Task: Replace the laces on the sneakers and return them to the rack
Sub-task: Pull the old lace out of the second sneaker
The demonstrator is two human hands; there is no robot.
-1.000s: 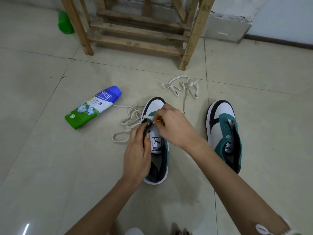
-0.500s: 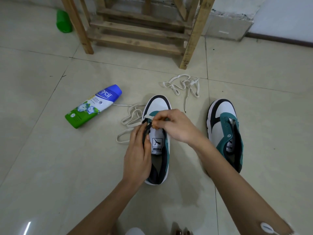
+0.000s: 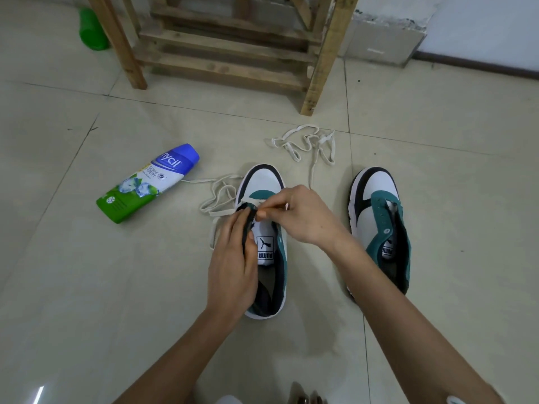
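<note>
Soft even light, wide-angle edge distortion

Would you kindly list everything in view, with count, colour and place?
sneakers: two, white, teal and black; centre sneaker being laced, right sneaker beside it, unlaced
laces: two, off-white; threaded lace trailing left of the centre sneaker, loose lace ahead
bottle: one, blue, white and green; lying at left
green object: one; far left, by the rack
rack: one, wooden; far side
hands: two; left hand grips the centre sneaker's edge, right hand pinches the threaded lace
</note>
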